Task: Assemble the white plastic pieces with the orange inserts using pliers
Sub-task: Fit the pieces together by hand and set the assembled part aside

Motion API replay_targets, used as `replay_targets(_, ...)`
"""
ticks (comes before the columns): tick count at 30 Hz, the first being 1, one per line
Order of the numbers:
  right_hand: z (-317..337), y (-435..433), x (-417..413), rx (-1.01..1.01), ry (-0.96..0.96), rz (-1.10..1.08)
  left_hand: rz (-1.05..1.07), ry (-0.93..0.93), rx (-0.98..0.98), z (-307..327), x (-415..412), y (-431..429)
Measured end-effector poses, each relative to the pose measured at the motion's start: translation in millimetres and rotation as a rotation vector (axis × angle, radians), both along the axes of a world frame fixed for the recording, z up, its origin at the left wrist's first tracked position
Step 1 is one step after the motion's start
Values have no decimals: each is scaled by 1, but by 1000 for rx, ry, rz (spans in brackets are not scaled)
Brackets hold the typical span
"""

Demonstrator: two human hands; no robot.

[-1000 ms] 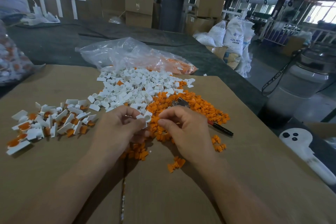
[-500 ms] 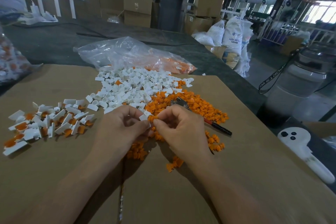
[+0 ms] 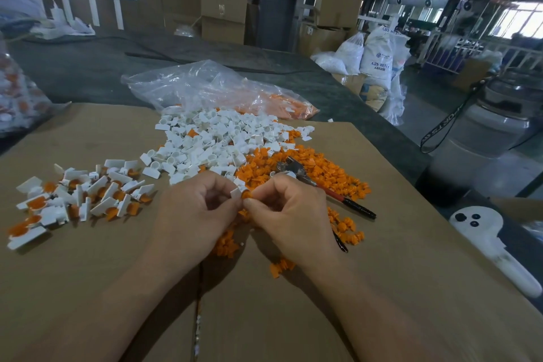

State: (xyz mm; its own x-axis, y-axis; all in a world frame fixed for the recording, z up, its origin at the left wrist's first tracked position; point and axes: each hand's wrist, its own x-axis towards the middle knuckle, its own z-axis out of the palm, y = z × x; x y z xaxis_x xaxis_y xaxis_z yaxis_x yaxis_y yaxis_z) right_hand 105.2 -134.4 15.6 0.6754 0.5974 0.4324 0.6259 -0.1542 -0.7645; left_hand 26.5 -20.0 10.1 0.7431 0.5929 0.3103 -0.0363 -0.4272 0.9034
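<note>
Over the tabletop [image 3: 390, 258] my left hand [image 3: 199, 211] pinches a white piece [image 3: 236, 193]; my right hand [image 3: 293, 211] pinches an orange insert [image 3: 246, 195] against its right side.

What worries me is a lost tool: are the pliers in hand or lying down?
Lying down: the pliers rest on the orange inserts, behind the right hand; neither hand holds them.
</note>
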Motion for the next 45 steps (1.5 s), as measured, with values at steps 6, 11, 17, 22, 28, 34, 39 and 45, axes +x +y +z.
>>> replay_targets(6, 3, 0, 1, 52, 90, 64, -49, -29, -127, 1, 1, 3)
replay_targets(11, 3, -3, 3, 77, 180, 104, -35, -4, -16, 1, 0, 2)
replay_targets(17, 1, -2, 4, 104, 210, 154, -62, -27, -34, 6, -3, -1)
replay_targets(22, 2, -3, 10, 131, 250, 160, -160, -68, -362, 11, -1, 2)
replay_targets(28, 2, -2, 10, 99, 343, 282, -254, -61, -412, 11, -1, 2)
replay_targets(34, 2, -2, 11, 114, 331, 256, -244, -61, -348, 8, -1, 1)
replay_targets(39, 2, -3, 11, 87, 340, 271, -219, -51, -301, 7, 0, 0)
replay_targets(45, 2, -2, 9, 103, 380, 309, -225, -31, -444, 10, 0, 2)
